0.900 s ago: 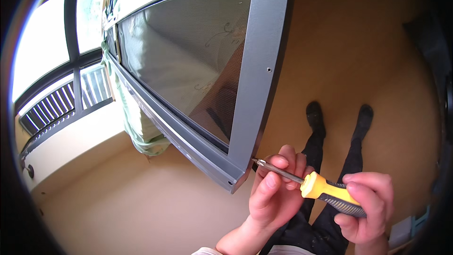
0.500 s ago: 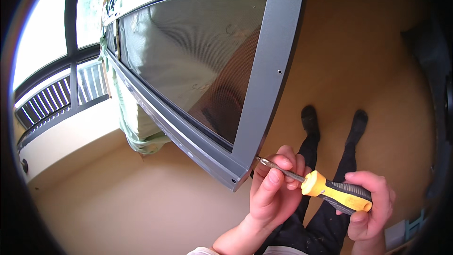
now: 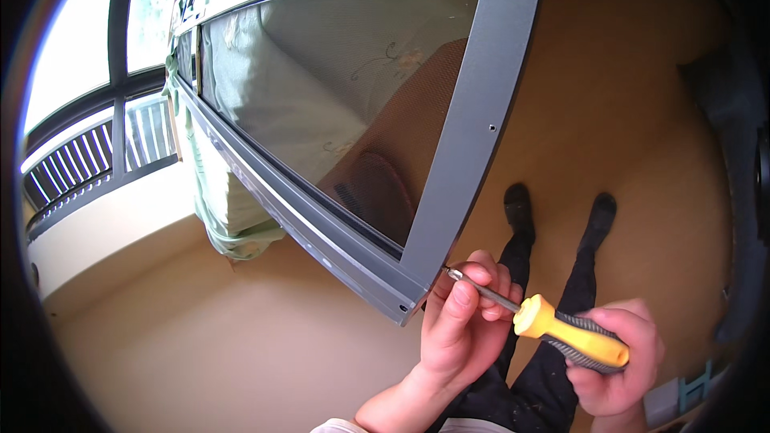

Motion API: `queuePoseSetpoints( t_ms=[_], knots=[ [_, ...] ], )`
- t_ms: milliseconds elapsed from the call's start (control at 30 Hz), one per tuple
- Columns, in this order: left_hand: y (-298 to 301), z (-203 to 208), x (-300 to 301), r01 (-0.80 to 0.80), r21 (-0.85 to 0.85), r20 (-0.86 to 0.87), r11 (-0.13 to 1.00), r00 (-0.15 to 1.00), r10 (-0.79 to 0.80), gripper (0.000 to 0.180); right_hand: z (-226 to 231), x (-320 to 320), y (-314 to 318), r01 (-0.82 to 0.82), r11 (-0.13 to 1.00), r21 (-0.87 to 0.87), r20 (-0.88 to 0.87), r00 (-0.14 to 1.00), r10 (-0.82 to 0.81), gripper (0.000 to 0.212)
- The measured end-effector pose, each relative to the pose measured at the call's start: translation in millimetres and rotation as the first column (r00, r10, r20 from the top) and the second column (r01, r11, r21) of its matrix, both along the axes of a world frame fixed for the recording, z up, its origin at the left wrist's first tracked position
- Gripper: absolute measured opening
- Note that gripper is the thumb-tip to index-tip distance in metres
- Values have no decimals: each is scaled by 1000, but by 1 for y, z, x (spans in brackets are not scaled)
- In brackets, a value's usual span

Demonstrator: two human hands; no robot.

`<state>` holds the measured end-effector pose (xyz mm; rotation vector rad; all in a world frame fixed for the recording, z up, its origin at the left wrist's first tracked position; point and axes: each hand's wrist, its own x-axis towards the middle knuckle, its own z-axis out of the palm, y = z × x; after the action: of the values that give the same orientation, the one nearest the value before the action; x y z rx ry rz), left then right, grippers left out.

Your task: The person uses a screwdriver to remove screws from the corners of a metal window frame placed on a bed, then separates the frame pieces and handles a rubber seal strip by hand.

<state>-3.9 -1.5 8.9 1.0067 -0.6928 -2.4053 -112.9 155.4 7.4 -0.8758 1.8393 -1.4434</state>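
Note:
A yellow and black screwdriver (image 3: 579, 338) lies slantwise, its tip against the outer edge of a grey metal frame (image 3: 472, 132) near the lower corner. My right hand (image 3: 630, 361) wraps round its handle. Close to the tip, the thumb and fingers of my left hand (image 3: 451, 325) pinch the metal shaft. What the tip meets at the frame, perhaps a screw, is too small to make out. Dark mesh screen (image 3: 281, 96) fills the frame, and two small holes show in the metal, one on the right bar and one at the bottom corner.
Behind the mesh lies pale green patterned cloth (image 3: 233, 220) and a brown mesh-backed shape. A window (image 3: 72, 64) with a dark railing stands at the left above a pale ledge (image 3: 120, 228). My dark-clothed legs and feet are on the brown floor (image 3: 593, 112). Dark fabric hangs at the far right.
The screwdriver's handle has turned in my right hand, whose grip has shifted round it. The frame appears slightly further right in view. My left hand keeps its pinch on the shaft.

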Motion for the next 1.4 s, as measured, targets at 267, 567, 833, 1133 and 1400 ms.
queuePoseSetpoints(
  t_ms=[267,567,833,1133,1400],
  knots=[
    [1,2,1,-148,128,-33,981,988,153,18,7,-2,-2,79,997,5,132,988,-79,46],
    [0,-1,6,-138,86,-50,987,989,142,21,14,-7,-16,100,990,101,143,983,-114,47],
    [1,-5,6,-111,39,-65,993,991,114,23,11,-8,-14,49,996,72,33,998,-51,44],
    [-1,-5,5,-86,39,-76,996,993,88,22,2,-10,-20,159,987,-14,-204,966,-159,56],
    [-1,-4,6,-77,46,-70,996,994,80,21,10,-10,-20,160,986,-56,-375,911,-169,55]
  ],
)
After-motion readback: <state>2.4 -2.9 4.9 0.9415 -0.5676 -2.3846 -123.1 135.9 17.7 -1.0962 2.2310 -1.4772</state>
